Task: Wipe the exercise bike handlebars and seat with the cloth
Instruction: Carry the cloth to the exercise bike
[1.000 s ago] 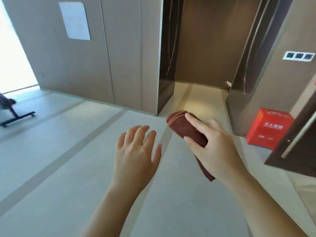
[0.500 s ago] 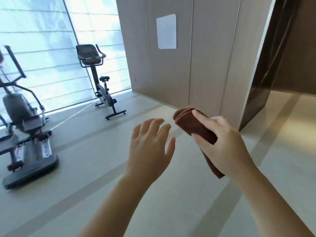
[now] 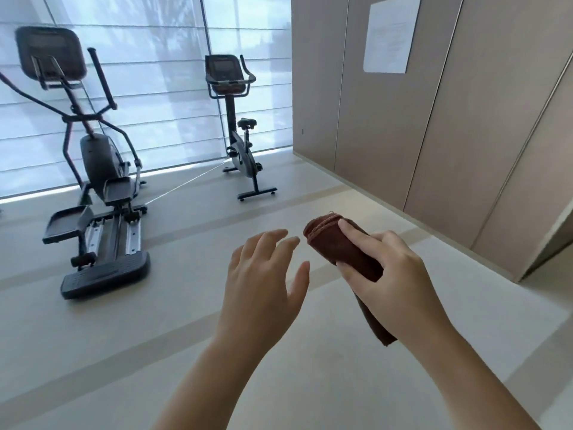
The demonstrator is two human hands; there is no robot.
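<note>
I see the elliptical trainer (image 3: pixel 96 159) at left and the exercise bike (image 3: pixel 230 116) to its right, both before the window (image 3: pixel 161 88). The panelled wall (image 3: pixel 434 135) runs along my right.

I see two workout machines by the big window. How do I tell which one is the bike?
Find the big shaded window and go to its right end, by the beige wall. The exercise bike stands there. Unlike the bigger elliptical to its left, with long foot plates and tall poles, it has a small black seat.

Black upright exercise bike (image 3: pixel 241 156), handlebars (image 3: pixel 250 78) above seat (image 3: pixel 247 122), stands beside the window (image 3: pixel 161 97); rolled brown cloth (image 3: pixel 336 245), gripped by right hand (image 3: pixel 400 277), well apart.
</note>
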